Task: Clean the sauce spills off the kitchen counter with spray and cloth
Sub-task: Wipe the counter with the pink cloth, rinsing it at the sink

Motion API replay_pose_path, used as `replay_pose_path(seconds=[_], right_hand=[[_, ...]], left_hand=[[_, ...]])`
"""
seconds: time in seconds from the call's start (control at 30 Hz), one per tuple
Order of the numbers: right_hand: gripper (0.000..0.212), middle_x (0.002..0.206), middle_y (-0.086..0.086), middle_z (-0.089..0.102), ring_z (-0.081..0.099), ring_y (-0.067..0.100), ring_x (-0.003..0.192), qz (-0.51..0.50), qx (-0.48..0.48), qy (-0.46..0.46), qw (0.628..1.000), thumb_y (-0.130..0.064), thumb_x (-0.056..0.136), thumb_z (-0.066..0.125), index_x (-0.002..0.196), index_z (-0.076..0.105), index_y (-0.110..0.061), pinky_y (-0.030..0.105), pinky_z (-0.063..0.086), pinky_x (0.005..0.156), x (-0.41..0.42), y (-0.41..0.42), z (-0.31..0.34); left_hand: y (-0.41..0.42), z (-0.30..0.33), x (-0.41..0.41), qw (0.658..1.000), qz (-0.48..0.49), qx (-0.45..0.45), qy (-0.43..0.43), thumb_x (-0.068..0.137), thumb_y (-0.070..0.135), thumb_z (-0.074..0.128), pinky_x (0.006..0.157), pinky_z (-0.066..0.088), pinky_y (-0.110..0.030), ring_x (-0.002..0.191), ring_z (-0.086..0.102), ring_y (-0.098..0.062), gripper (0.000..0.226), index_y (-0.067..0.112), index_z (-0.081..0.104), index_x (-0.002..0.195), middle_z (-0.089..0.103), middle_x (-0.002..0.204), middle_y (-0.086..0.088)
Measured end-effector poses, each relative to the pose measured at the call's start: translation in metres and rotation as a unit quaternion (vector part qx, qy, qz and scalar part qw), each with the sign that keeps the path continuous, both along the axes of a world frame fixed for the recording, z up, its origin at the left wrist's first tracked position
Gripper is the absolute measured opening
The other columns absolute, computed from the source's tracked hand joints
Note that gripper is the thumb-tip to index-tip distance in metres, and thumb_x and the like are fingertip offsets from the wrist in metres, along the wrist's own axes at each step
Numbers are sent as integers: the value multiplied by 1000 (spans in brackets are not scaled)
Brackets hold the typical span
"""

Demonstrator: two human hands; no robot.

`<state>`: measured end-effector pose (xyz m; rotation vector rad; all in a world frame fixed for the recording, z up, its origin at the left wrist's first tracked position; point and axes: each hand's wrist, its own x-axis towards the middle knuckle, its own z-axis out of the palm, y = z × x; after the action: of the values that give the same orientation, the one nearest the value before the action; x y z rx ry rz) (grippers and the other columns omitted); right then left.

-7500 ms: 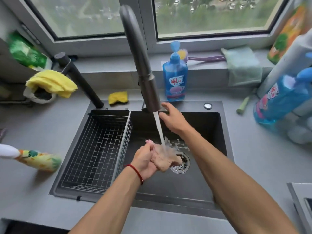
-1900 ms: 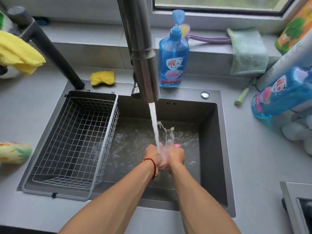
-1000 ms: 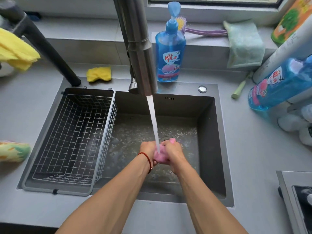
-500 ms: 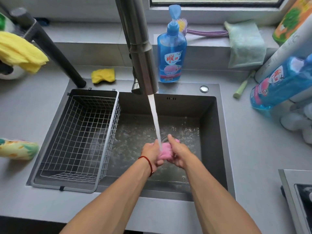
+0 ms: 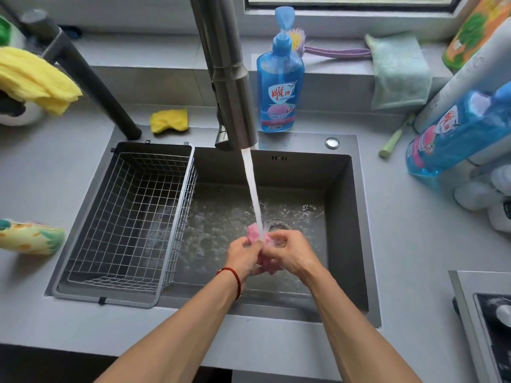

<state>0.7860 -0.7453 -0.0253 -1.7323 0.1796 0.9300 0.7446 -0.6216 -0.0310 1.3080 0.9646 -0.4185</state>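
A small pink cloth [image 5: 255,235] is bunched between both my hands over the dark sink [image 5: 343,217], right under the running stream from the steel faucet [image 5: 232,87]. My left hand [image 5: 243,257], with a red string at the wrist, grips the cloth's left side. My right hand [image 5: 289,254] grips its right side, fingers curled round it. Most of the cloth is hidden inside my hands. A spray bottle with a colourful label [image 5: 30,237] lies on its side on the grey counter [image 5: 38,175] at the left edge.
A wire basket [image 5: 130,217] fills the sink's left half. A blue soap pump bottle [image 5: 279,78] stands behind the sink, a yellow sponge [image 5: 169,120] to its left. A second blue bottle [image 5: 456,134] leans at right. A stove corner [image 5: 486,322] sits at lower right.
Water kept running throughout. My right hand left the faucet and joined the left on the cloth; over the last second both hands kept working the pink cloth under the stream.
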Motion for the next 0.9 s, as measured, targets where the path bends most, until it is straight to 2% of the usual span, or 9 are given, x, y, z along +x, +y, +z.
replay_pose_path(seconds=[0.13,0.23,0.37,0.43,0.5,0.57,0.67,0.8,0.9], right_hand=[[40,104,17,72,75,27,69,-58,25,31,998,1,84,82,118,64,-3,48,66,68,-8,-4,-1],[46,111,7,66,73,17,68,-74,47,44,995,3,84,81,125,61,-6,49,63,74,-13,-8,2],[55,123,0,62,77,23,79,-68,88,49,993,1,83,83,131,62,-17,56,62,83,-13,-16,4],[58,122,1,64,78,21,81,-40,74,23,996,1,84,83,133,60,-21,47,64,80,-13,-15,4],[59,127,5,62,78,20,87,-34,65,6,997,3,86,80,136,61,-23,48,65,80,-12,-14,3],[58,125,6,63,78,15,81,-56,71,6,996,4,86,79,136,62,-20,44,66,73,-12,-15,2],[51,117,7,70,77,9,80,-101,56,-8,993,0,80,86,126,70,-13,19,59,62,-13,-19,-5],[30,101,23,76,74,27,89,-197,93,35,975,14,81,78,107,74,0,28,62,76,-10,-22,-13],[24,85,19,75,69,23,68,-271,114,94,951,20,83,65,97,75,3,25,60,65,-3,-32,-10]], left_hand=[[-3,6,-4,999,-23,-21,-19,96,4,55,79,59,-56,60,70,-35,19,-7,71,94,69,67,-23],[2,5,-6,997,-48,-47,-28,98,4,56,81,58,-55,68,72,-38,21,-10,71,96,71,77,-29],[6,-3,-9,999,-9,-26,-37,102,15,57,74,60,-53,67,69,-38,33,-16,67,96,69,78,-31],[7,-5,-8,999,1,-11,-36,100,16,61,68,61,-43,65,65,-30,31,-14,70,96,69,76,-24],[7,-6,-7,999,-8,-40,-35,98,12,63,63,58,-35,64,63,-25,22,-7,74,94,71,76,-18],[8,-6,-7,996,-13,-75,-41,96,7,64,58,55,-27,56,60,-19,17,-7,73,95,70,75,-17],[7,-2,-7,992,28,-118,-36,93,-3,63,51,52,-21,49,59,-16,12,-12,71,94,69,73,-18],[2,-1,-1,995,66,-67,16,85,-15,60,46,44,-20,44,53,-12,16,-3,69,78,65,56,-9],[9,1,2,996,80,-3,39,77,-16,47,47,38,-22,35,47,-12,25,2,62,68,57,45,-6]])
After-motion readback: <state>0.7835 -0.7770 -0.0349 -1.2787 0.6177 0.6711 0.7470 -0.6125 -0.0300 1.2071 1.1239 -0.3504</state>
